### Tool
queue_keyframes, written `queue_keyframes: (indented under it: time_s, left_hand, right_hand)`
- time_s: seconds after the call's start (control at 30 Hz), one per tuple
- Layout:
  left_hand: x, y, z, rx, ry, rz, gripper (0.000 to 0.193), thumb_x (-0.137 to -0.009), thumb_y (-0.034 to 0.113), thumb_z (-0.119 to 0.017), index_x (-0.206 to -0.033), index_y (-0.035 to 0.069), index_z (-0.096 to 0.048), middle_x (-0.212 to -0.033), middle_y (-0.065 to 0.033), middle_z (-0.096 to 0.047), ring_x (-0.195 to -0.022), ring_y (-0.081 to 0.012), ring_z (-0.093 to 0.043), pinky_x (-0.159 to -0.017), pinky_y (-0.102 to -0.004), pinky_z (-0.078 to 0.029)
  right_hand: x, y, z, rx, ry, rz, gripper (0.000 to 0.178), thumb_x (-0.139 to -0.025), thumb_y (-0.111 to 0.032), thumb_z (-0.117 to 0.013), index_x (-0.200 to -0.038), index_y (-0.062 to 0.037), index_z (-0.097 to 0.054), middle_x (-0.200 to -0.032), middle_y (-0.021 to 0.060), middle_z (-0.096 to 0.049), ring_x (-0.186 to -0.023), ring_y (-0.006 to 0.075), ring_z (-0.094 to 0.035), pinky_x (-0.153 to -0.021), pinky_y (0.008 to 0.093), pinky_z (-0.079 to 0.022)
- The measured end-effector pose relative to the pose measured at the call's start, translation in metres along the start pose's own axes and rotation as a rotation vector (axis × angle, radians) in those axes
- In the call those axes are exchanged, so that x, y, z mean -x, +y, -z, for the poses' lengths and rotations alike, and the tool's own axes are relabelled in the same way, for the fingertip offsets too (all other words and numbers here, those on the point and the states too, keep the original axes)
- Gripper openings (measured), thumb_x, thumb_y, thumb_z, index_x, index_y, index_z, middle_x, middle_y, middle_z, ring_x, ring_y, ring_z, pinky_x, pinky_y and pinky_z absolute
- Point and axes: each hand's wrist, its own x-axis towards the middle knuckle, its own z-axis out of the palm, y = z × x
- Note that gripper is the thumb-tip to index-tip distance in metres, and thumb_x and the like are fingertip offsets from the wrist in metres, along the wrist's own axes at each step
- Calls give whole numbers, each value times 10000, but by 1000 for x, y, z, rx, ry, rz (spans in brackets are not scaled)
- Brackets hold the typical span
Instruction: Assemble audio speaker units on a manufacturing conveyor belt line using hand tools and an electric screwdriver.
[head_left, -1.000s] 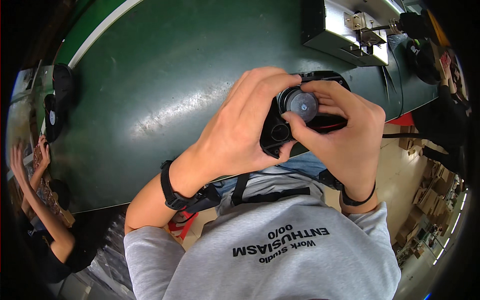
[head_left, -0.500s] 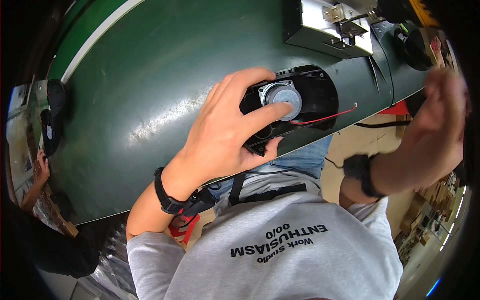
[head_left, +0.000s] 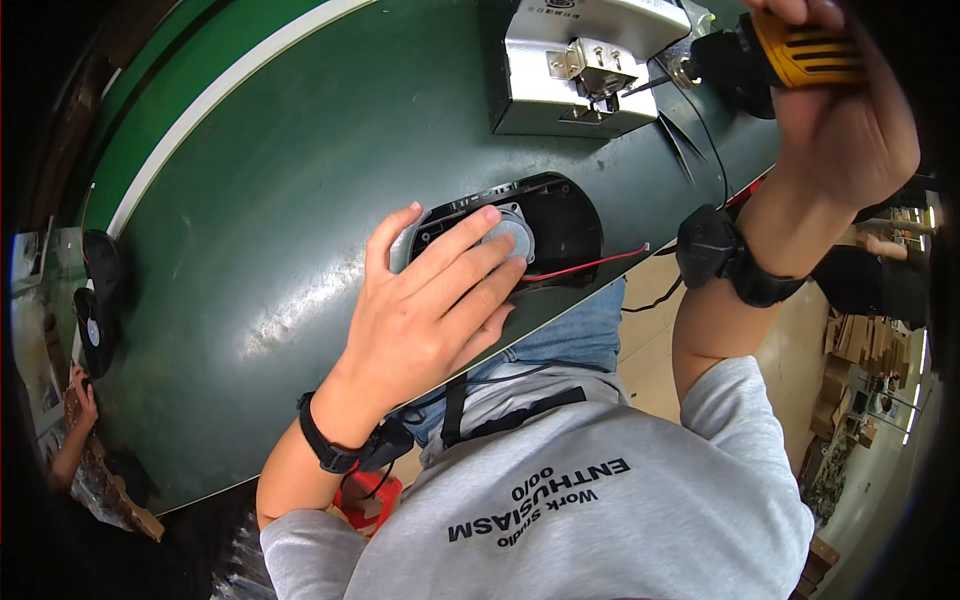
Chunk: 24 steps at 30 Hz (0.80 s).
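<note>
A black oval plastic housing [head_left: 572, 235] lies on the green table near its front edge. Inside sits a round metal speaker driver [head_left: 519, 240], with a thin red wire [head_left: 590, 265] trailing rightward to a small pale connector. My left hand [head_left: 420, 300] rests over the driver with its fingers spread, covering the housing's left part. At the upper right, my right hand [head_left: 845, 135] is wrapped round a yellow and black power screwdriver [head_left: 808, 50]. Its bit points left, at the front of a silver screw feeder [head_left: 575, 70].
Black tweezers [head_left: 682, 145] lie beside the feeder, and a dark cable [head_left: 715, 140] runs past them. More black speaker housings [head_left: 98, 300] stand at the far left, near another person's hand [head_left: 82, 398]. The table's white edge strip [head_left: 190, 115] curves along the far side.
My right hand has risen and taken hold of the power screwdriver. My left hand's fingers have spread across the driver. The feeder and housing now appear further left in view.
</note>
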Motion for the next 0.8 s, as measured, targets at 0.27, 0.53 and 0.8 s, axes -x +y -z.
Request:
queue_keyframes:
  time_s: [0.27, 0.53, 0.8]
  left_hand:
    - [0, 4, -3, 26, -8, 31, 446, -698, 137, -904, -1118, 96, -758, -1164, -21, -739, -1213, -207, -676, -1167, -626, -313]
    - [0, 3, -3, 27, -8, 4, 443, -713, 130, -867, -1136, 76, -747, -1190, -22, -703, -1245, -166, -645, -1140, -630, -345]
    - [-2, 5, -3, 41, 9, 6, 453, -702, 126, -912, -1125, 84, -754, -1154, -25, -740, -1193, -212, -689, -1152, -599, -347]
  right_hand:
    - [13, 41, -11, -128, 323, -18, 143, -1034, -129, -628, -1144, -70, -560, -601, -40, -440, -436, 69, -434, -416, 243, -415]
    - [16, 38, -2, -196, 313, -55, 106, -1052, -142, -601, -1125, -73, -567, -592, -38, -440, -426, 74, -434, -414, 247, -413]
    - [17, 35, -14, -26, 141, 118, 95, -1052, -114, -594, -1128, -68, -564, -589, -40, -432, -410, 74, -431, -398, 256, -415]
